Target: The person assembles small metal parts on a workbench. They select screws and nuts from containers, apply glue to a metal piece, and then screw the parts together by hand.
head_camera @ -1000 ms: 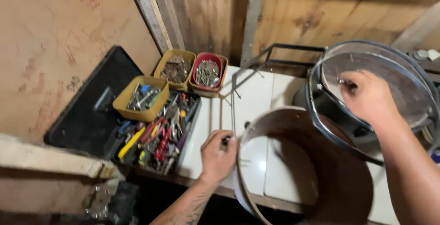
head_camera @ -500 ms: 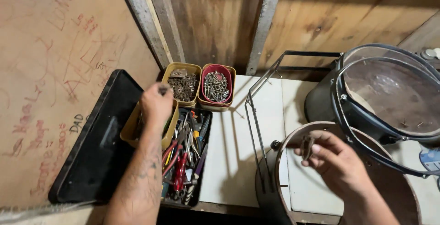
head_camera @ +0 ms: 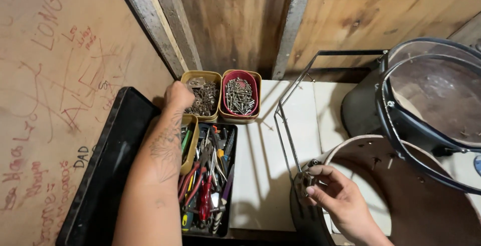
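— Reaching farther now, the left hand (head_camera: 178,95) has gone up to the yellow plastic tub of dark rusty screws (head_camera: 203,98) by the wall.
— Closed?
— Curled; I cannot tell what it holds. The right hand (head_camera: 333,196) pinches a small metal clip (head_camera: 304,180) on the round drum rim (head_camera: 350,145).

A: Are any packages, labels, signs or screens visible?

B: No packages, printed labels or screens. The only sign-like thing is the brown board wall (head_camera: 60,75) at left, covered in red scrawled handwriting with some dark lettering lower down.
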